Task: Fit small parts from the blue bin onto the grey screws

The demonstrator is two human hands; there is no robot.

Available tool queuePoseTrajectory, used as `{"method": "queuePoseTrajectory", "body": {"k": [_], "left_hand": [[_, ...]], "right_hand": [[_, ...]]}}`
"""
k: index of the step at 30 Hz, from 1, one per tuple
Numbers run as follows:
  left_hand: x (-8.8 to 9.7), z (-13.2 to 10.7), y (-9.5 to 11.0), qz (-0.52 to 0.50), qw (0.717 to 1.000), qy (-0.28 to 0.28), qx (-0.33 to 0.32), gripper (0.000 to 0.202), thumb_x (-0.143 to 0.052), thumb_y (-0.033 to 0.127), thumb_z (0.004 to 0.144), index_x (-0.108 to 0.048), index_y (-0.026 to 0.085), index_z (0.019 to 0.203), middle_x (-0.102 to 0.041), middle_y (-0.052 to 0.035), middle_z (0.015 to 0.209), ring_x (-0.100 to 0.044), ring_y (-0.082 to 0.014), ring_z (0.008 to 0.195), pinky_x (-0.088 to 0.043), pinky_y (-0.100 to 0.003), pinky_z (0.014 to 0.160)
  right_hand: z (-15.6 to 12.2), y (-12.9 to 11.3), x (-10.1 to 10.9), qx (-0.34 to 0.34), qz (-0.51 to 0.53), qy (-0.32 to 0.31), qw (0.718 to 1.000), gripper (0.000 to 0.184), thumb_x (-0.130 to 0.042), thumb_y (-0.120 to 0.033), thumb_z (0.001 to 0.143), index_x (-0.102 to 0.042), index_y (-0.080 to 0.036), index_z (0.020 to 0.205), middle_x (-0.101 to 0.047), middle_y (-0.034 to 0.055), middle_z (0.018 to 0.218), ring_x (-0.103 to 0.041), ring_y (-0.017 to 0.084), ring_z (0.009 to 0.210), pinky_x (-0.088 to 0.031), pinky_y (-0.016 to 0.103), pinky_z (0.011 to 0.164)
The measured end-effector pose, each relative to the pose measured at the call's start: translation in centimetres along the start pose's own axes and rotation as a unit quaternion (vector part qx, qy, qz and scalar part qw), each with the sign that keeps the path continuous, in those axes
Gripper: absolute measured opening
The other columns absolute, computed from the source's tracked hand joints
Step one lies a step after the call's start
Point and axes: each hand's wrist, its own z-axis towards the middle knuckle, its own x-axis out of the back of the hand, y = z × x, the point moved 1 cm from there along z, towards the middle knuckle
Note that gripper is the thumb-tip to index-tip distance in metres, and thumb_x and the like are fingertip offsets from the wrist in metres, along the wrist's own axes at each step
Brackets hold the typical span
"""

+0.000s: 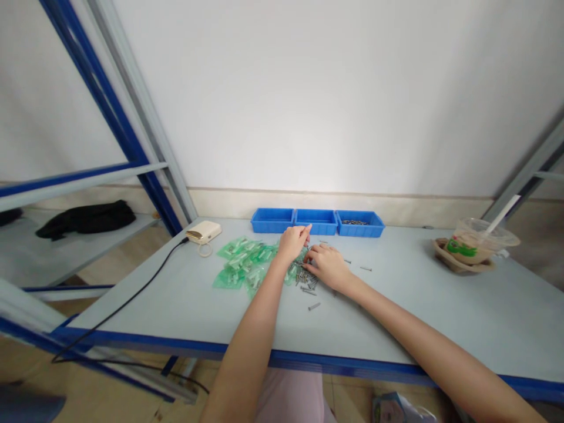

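My left hand (294, 242) is closed above the back of a pile of loose metal screws (308, 283); its fingers are curled together and hide whatever they hold. At the right side of the pile, my right hand (326, 264) reaches in palm down, its fingertips pinched on a screw (299, 264). Left of the pile, partly behind my left forearm, lie several small green plastic bags (240, 261) with pale contents. A few stray screws are scattered about, one of them (314, 306) nearer the front edge.
Three joined blue bins stand along the wall: the left (273, 228), the middle (321, 230) and the right one (361, 232), which holds small metal pieces. A cream-coloured device (205, 231) with a black cable sits left. A drink cup (469, 241) in a cardboard holder stands right.
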Motion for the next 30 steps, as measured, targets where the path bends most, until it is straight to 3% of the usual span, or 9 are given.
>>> {"method": "queuePoseTrajectory", "body": {"k": [6, 11, 17, 26, 30], "left_hand": [[-0.2, 0.0, 0.1, 0.010, 1.000, -0.014, -0.003, 0.053, -0.029, 0.048, 0.088, -0.057, 0.015, 0.058, -0.058, -0.0017, 0.052, -0.053, -0.0129, 0.052, -0.037, -0.023, 0.056], [-0.3, -0.1, 0.1, 0.019, 0.999, -0.023, -0.016, 0.052, -0.030, 0.047, 0.088, -0.058, 0.016, 0.058, -0.059, -0.0017, 0.052, -0.053, -0.0130, 0.053, -0.037, -0.024, 0.058], [-0.8, -0.1, -0.1, 0.031, 0.996, -0.073, -0.031, 0.045, -0.034, 0.043, 0.087, -0.059, 0.016, 0.061, -0.061, -0.0015, 0.055, -0.054, -0.0134, 0.054, -0.036, -0.024, 0.057], [-1.0, -0.3, 0.2, 0.044, 0.992, -0.109, -0.039, 0.038, -0.039, 0.037, 0.086, -0.060, 0.016, 0.062, -0.061, -0.0016, 0.055, -0.054, -0.0135, 0.054, -0.036, -0.023, 0.056], [-1.1, -0.1, 0.2, -0.021, 0.992, -0.115, -0.038, 0.034, -0.043, 0.038, 0.084, -0.060, 0.015, 0.065, -0.061, -0.0016, 0.057, -0.055, -0.0130, 0.055, -0.038, -0.022, 0.057]], "right_hand": [[-0.6, 0.7, -0.8, -0.044, 0.043, 0.016, 0.998, 0.009, -0.055, -0.026, 0.083, -0.063, -0.021, 0.084, -0.063, 0.0040, 0.089, -0.053, 0.020, 0.091, -0.037, 0.030, 0.075], [-0.6, 1.0, -0.7, -0.040, 0.064, 0.010, 0.997, 0.008, -0.057, -0.023, 0.082, -0.064, -0.020, 0.080, -0.064, 0.0031, 0.086, -0.053, 0.019, 0.089, -0.037, 0.029, 0.075], [-0.8, 2.0, -1.0, -0.057, 0.102, 0.024, 0.993, 0.006, -0.058, -0.017, 0.081, -0.064, -0.019, 0.080, -0.063, 0.0026, 0.085, -0.053, 0.017, 0.090, -0.036, 0.027, 0.077], [-1.0, 2.0, -0.9, -0.023, 0.043, 0.020, 0.999, 0.008, -0.058, -0.027, 0.082, -0.064, -0.021, 0.081, -0.063, 0.0038, 0.091, -0.051, 0.020, 0.093, -0.032, 0.030, 0.075], [-1.0, 3.1, -0.4, -0.044, 0.052, 0.042, 0.997, 0.010, -0.055, -0.026, 0.084, -0.063, -0.020, 0.082, -0.063, 0.0041, 0.092, -0.051, 0.019, 0.092, -0.032, 0.029, 0.076]]}}
